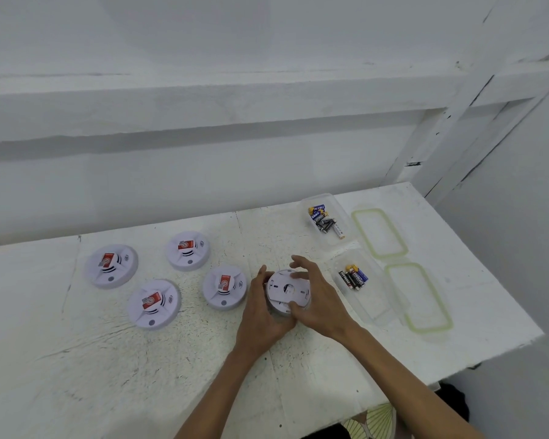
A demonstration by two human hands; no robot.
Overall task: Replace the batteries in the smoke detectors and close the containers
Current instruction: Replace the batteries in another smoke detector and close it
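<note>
A white round smoke detector (pixel 286 291) is held back side up just above the table. My left hand (pixel 262 315) grips its left rim and underside. My right hand (pixel 314 299) curls round its right rim, thumb on the near edge and fingers over the far edge. Several more smoke detectors with red labels lie face up to the left, the nearest (pixel 225 287) right beside my left hand. Two clear open containers stand to the right: the far one (pixel 327 221) and the near one (pixel 358 280) both hold several batteries.
Two clear lids with green seals lie at the right, one far (pixel 379 232), one near (pixel 417 296). The white table (pixel 171 359) ends at the right edge just past the lids. A white wall with ledges rises behind.
</note>
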